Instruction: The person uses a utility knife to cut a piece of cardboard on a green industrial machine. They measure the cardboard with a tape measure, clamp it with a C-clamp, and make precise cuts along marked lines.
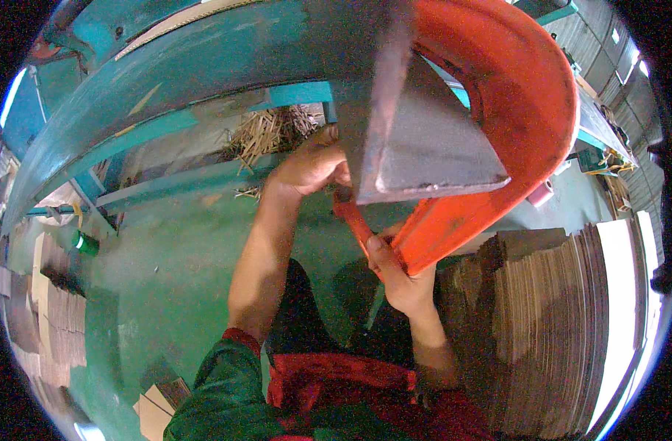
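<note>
A wide orange curved band (pixel 527 66), like a machine guard, loops down from the upper right. Its lower end tapers to my right hand (pixel 402 279), which is closed around it with the thumb on top. A narrow orange strip (pixel 359 229) slants up from that hand toward my left hand (pixel 310 163). Bent fingers show on my left hand, but a grey metal plate (pixel 439 158) with a worn edge hides their tips. What they hold, if anything, is out of sight. The plate hangs in front of the band, close to my face.
A teal machine frame (pixel 196 70) spans the upper left. Thin cardboard scraps (pixel 273 132) are heaped beyond its lower rail. Tall stacks of cardboard sheets (pixel 545 316) stand at my right, with another stack (pixel 60 316) at far left. Folded cardboard (pixel 159 408) lies on the green floor.
</note>
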{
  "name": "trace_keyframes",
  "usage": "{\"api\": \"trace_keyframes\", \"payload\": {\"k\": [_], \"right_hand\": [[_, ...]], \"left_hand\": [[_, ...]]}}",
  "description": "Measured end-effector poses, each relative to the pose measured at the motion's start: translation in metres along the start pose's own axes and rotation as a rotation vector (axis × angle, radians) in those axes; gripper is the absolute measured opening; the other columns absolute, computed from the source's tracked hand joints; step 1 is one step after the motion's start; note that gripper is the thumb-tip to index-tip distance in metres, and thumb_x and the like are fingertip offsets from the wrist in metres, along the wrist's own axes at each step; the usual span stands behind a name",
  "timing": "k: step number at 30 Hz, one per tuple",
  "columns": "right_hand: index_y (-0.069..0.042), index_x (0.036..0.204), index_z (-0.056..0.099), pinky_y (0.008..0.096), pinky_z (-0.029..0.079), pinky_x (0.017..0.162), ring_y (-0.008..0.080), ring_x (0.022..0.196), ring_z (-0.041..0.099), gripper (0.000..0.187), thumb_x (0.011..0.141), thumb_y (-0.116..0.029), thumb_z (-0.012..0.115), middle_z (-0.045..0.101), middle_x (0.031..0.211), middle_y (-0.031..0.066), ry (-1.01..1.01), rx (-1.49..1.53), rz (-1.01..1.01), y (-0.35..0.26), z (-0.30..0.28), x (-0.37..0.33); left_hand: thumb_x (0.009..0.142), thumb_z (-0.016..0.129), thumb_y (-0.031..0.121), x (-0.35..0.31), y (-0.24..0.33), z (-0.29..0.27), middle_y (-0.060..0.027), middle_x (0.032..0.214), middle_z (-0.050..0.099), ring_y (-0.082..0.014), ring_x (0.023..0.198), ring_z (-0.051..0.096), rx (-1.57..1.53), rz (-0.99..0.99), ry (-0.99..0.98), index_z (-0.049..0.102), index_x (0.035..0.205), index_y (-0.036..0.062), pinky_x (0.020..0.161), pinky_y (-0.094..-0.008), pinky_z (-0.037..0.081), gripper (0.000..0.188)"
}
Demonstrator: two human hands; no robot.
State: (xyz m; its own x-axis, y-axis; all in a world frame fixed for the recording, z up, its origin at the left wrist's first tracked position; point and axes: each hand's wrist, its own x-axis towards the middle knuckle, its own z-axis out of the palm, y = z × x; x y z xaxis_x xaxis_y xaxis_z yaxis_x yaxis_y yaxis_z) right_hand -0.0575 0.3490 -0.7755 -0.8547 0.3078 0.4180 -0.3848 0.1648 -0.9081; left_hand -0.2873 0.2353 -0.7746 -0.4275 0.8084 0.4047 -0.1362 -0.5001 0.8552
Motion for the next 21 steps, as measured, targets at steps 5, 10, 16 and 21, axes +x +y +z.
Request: {"api": "trace_keyframes", "payload": {"k": [5,10,16,21], "right_hand": [[-0.003,0.094,0.06,0.0256,0.044,0.052,0.0101,0.059,0.055,0.006,0.098,-0.003,0.065,0.06,0.072,0.0026,0.07,0.074,0.062,0.002,-0.002,0.002],[-0.001,0.101,0.066,0.029,0.05,0.065,0.0126,0.072,0.06,0.01,0.093,-0.004,0.071,0.066,0.085,0.0042,0.056,0.018,0.04,0.004,-0.004,0.001],[0.0,0.111,0.067,0.0317,0.053,0.072,0.0143,0.08,0.062,0.023,0.089,-0.004,0.074,0.069,0.099,0.0057,0.03,-0.006,-0.036,0.008,-0.001,-0.002],[-0.002,0.096,0.061,0.026,0.044,0.053,0.0105,0.061,0.055,0.004,0.099,-0.003,0.063,0.058,0.075,0.003,0.06,0.023,-0.002,0.01,-0.001,-0.002]], "left_hand": [[0.099,0.061,0.024,0.001,-0.068,0.064,-0.017,0.122,0.065,-0.0339,0.107,0.064,0.928,0.397,0.83,0.052,0.136,0.0004,0.095,-0.0454,0.05,0.045],[0.111,0.041,0.045,0.024,-0.077,0.056,-0.0163,0.135,0.063,-0.0279,0.124,0.058,0.726,0.321,0.905,0.056,0.143,0.0047,0.111,-0.0395,0.038,0.054],[0.108,0.045,0.038,0.023,-0.048,-0.065,0.0014,0.084,0.052,-0.0117,0.072,0.047,0.087,-0.014,-0.381,0.06,0.103,0.012,0.063,-0.0312,0.042,0.03],[0.1,0.062,0.031,-0.006,-0.072,0.002,-0.0102,0.119,0.062,-0.0209,0.106,0.059,0.784,0.171,0.613,0.052,0.133,0.0019,0.094,-0.0374,0.048,0.046]]}}
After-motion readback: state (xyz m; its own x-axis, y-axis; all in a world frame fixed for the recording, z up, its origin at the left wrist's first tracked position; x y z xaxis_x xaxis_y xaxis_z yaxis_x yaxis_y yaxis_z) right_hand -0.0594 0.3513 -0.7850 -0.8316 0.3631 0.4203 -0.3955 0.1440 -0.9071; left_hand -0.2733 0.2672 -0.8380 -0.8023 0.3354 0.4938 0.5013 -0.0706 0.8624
